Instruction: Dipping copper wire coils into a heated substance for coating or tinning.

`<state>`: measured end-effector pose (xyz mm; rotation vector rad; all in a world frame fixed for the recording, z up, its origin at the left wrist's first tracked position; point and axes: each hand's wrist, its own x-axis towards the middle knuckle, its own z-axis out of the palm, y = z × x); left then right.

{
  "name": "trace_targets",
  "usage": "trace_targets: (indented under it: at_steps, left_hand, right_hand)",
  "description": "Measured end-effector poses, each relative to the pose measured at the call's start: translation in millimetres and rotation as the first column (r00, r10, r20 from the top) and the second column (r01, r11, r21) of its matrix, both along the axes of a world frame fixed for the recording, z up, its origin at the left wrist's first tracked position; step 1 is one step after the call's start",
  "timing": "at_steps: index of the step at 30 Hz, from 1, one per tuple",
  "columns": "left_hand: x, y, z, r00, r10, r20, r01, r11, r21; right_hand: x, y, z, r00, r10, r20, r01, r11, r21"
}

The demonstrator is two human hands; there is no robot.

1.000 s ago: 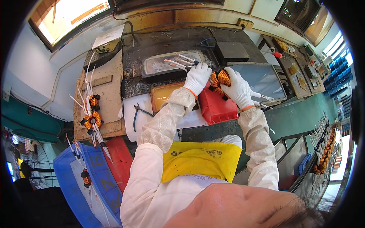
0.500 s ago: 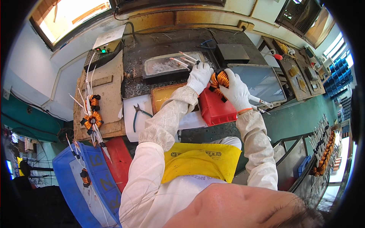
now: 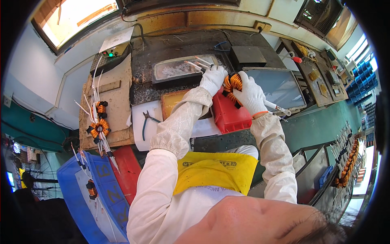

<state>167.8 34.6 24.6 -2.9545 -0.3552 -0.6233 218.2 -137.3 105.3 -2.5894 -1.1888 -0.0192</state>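
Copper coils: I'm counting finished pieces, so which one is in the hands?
The orange-wound coil over the red bin, gripped between both gloved hands; the others lie on the cardboard and in the blue crate.

Pale blue-grey walls (image 3: 28, 69) all around, with a bright window (image 3: 77, 14) at upper left and another (image 3: 325, 16) at upper right, daylight pouring through both. Below, a dark, scorched workbench (image 3: 174, 44), backed by a worn yellowish ledge (image 3: 203, 18) carrying a wall socket (image 3: 261, 27). At left, a brown board (image 3: 115, 101); lower down, a teal ledge (image 3: 32, 130). At right, a green bench front (image 3: 321, 126) and racks of blue bins (image 3: 361, 69).
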Motion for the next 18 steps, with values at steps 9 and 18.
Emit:
trace_targets:
  at_steps: [9, 18]
  left_hand:
    - [-5.6, 1.6, 11.1, 0.999, 0.006, -0.046, -0.014, 0.982, -0.188]
    - [-7.2, 1.9, 11.5, 1.000, 0.021, -0.015, -0.023, 0.979, -0.203]
  right_hand:
    - [-1.4, 8.7, 11.1, 1.000, 0.020, 0.009, -0.019, 0.997, -0.076]
    - [-0.1, 14.4, 15.5, 1.000, 0.027, 0.012, -0.025, 0.993, -0.114]
